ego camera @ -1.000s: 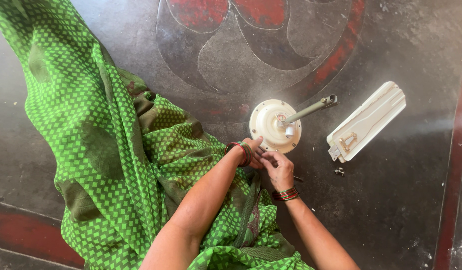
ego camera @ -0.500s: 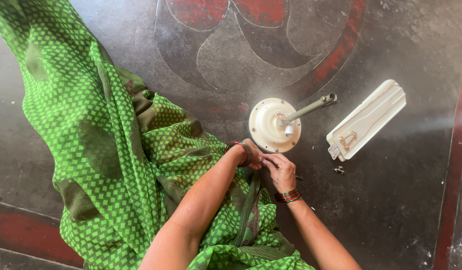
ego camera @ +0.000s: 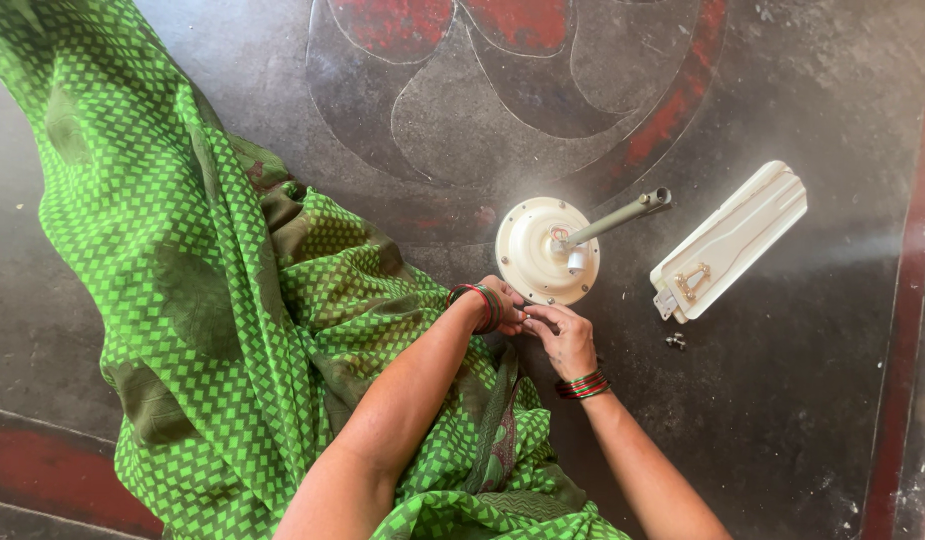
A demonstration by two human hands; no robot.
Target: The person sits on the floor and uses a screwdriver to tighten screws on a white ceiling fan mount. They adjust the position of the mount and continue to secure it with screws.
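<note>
Soft even daylight, sharp focus

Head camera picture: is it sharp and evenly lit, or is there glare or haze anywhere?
Head view: mostly sharp; the green cloth pattern reads crisply. A pale haze streaks across the dark floor beside the cream fan blade. The round fan motor looks bright, slightly washed out. The left hand and right hand meet too closely to show what they pinch.

Left hand (ego camera: 509,305) and right hand (ego camera: 565,338) meet, fingers touching, just below the cream fan motor (ego camera: 542,252) – its rod (ego camera: 622,216) tilts right. A blade (ego camera: 730,242) and screws (ego camera: 674,342) lie apart on the floor (ego camera: 782,420).
</note>
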